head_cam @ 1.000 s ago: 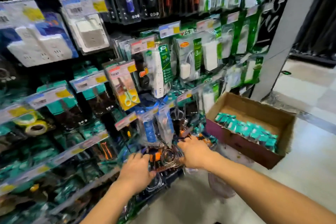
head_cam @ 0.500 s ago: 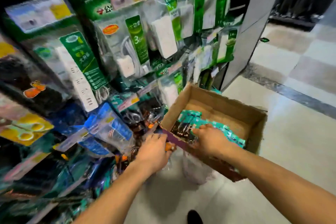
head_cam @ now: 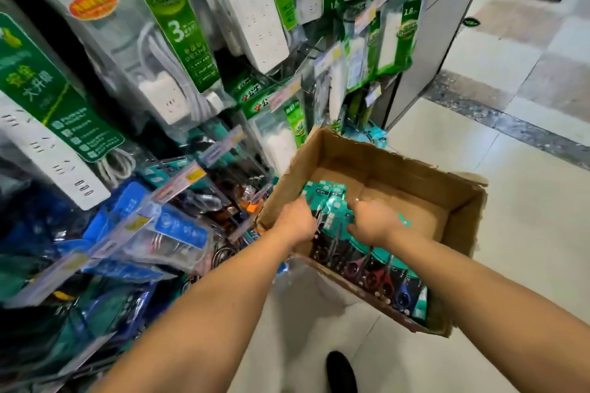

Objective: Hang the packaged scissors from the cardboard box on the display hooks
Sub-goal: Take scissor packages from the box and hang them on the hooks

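- The scissor packs (head_cam: 376, 268) are all sitting in the cardboard box (head_cam: 399, 158), lined up in a row along the near wall, standing on edge and overlapping each other.
- Each pack looks like a teal card on top with a darker bottom half under shiny clear plastic. You can make out small scissors inside, with loop handles in dark, reddish and blue shades. Any print on the cards is too blurry to read.
- The box is plain brown with its flaps open and a torn edge on the right. The far half of its bottom is bare cardboard.
- Left hand (head_cam: 298, 222) is down at the left end of the row, fingers curled onto the packs. Honestly can't tell if it's actually pinching one or just resting there.
- Right hand (head_cam: 372, 222) is just beside it, curled over the top edges of the packs. Same deal, its fingertips are hidden, so no idea about the grip.
- To the left of the box, power strips (head_cam: 255, 16) hang in green and clear bags, with blue packs (head_cam: 178, 230) lower down.
- A dark shoe (head_cam: 340, 370) is on the pale tiled floor (head_cam: 526, 233).
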`<action>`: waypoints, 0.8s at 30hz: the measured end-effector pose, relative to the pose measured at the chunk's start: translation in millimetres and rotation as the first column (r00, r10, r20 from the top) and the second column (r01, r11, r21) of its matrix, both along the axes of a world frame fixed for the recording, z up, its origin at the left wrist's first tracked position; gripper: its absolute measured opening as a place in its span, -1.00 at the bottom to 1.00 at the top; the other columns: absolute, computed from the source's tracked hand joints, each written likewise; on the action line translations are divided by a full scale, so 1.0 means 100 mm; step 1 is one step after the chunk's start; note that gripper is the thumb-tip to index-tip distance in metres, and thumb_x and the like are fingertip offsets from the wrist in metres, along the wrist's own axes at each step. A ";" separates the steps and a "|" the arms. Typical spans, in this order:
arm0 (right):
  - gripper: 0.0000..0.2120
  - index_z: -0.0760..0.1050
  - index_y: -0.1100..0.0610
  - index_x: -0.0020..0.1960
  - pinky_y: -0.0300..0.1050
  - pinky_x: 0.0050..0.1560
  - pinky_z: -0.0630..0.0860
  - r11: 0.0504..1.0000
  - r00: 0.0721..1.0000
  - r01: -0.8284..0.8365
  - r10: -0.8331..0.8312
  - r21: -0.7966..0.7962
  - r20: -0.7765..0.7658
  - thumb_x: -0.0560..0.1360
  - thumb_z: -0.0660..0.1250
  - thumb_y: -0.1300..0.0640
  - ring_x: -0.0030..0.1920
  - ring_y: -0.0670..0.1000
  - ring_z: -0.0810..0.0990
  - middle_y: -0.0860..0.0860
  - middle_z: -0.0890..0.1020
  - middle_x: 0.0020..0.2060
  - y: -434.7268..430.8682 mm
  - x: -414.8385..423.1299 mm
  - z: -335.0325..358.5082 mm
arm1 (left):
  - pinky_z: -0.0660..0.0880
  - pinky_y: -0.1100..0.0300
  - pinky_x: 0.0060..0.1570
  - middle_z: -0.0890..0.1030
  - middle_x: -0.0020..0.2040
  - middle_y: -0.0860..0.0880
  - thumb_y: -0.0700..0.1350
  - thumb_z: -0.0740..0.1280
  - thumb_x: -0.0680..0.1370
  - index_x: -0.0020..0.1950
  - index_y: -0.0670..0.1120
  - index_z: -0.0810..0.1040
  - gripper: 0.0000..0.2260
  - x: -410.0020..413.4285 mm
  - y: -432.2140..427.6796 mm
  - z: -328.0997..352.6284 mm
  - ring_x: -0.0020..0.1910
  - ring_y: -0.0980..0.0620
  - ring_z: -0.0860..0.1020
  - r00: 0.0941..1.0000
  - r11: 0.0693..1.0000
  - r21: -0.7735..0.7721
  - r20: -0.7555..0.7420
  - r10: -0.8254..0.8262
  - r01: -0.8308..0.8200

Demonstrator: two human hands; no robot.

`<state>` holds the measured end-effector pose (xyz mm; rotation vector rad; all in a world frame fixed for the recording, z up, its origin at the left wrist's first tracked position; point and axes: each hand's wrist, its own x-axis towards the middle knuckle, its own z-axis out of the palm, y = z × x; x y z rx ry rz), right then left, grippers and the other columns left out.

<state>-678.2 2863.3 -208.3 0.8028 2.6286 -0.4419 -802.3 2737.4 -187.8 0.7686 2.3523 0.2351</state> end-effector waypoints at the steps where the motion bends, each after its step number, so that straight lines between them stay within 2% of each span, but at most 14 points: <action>1: -0.62 0.49 0.16 0.25 0.00 0.18 0.48 1.000 1.000 0.007 -0.007 -0.013 -0.014 0.51 0.32 -0.01 0.22 0.21 0.54 0.18 0.60 0.16 0.02 -0.07 -0.05 | 0.42 -0.01 0.29 0.53 0.34 -0.23 -0.17 0.30 0.59 0.40 -0.20 0.40 -0.62 -0.03 0.04 -0.07 0.35 -0.26 0.48 1.000 0.999 -0.032 0.007 0.021 -0.021; 6: -0.54 0.47 0.12 0.24 0.06 0.15 0.55 0.997 0.998 0.042 -0.045 -0.061 -0.038 0.48 0.36 -0.15 0.19 0.25 0.56 0.21 0.61 0.16 0.12 -0.38 -0.31 | 0.42 -0.03 0.31 0.53 0.35 -0.25 -0.22 0.27 0.57 0.36 -0.22 0.44 -0.65 -0.17 0.17 -0.43 0.36 -0.27 0.47 0.994 0.988 -0.118 0.031 0.101 -0.097; 9: -0.51 0.42 0.09 0.29 0.08 0.09 0.55 0.993 0.995 0.096 -0.098 -0.072 -0.017 0.50 0.30 -0.20 0.17 0.26 0.58 0.21 0.62 0.18 0.16 -0.50 -0.41 | 0.41 -0.01 0.35 0.49 0.39 -0.25 -0.17 0.31 0.56 0.45 -0.23 0.37 -0.54 -0.16 0.25 -0.57 0.40 -0.25 0.44 0.987 0.980 -0.146 0.064 0.145 -0.135; 14: -0.53 0.40 0.10 0.33 0.07 0.15 0.56 0.946 0.967 0.252 -0.256 -0.206 0.005 0.52 0.28 -0.13 0.21 0.24 0.59 0.20 0.60 0.23 0.24 -0.62 -0.48 | 0.35 -0.04 0.40 0.43 0.43 -0.23 -0.01 0.48 0.47 0.49 -0.18 0.30 -0.33 -0.15 0.38 -0.70 0.42 -0.24 0.40 0.967 0.960 -0.136 0.037 0.252 -0.245; 17: -0.60 0.50 0.11 0.23 0.01 0.12 0.58 0.893 0.933 0.340 -0.360 -0.296 -0.015 0.44 0.36 -0.02 0.17 0.22 0.62 0.16 0.64 0.17 0.27 -0.66 -0.47 | 0.30 0.03 0.42 0.42 0.44 -0.20 0.02 0.51 0.46 0.48 -0.18 0.33 -0.32 -0.19 0.40 -0.72 0.45 -0.19 0.37 0.972 0.964 -0.135 0.016 0.234 -0.230; 20: -0.60 0.53 0.10 0.17 0.01 0.13 0.59 0.789 0.859 0.464 -0.511 -0.403 -0.011 0.36 0.39 0.00 0.13 0.21 0.63 0.15 0.65 0.14 0.33 -0.70 -0.49 | 0.30 0.07 0.41 0.43 0.44 -0.19 0.07 0.54 0.43 0.45 -0.16 0.38 -0.31 -0.18 0.39 -0.74 0.44 -0.17 0.37 0.968 0.960 -0.143 0.033 0.249 -0.242; 24: -0.49 0.49 0.22 0.33 0.01 0.17 0.57 0.656 0.774 0.542 -0.633 -0.525 0.007 0.44 0.49 0.08 0.15 0.16 0.62 0.17 0.63 0.19 0.39 -0.79 -0.46 | 0.33 0.09 0.41 0.42 0.42 -0.18 0.09 0.60 0.35 0.45 -0.11 0.39 -0.24 -0.15 0.40 -0.72 0.41 -0.17 0.41 0.946 0.945 -0.118 0.080 0.314 -0.303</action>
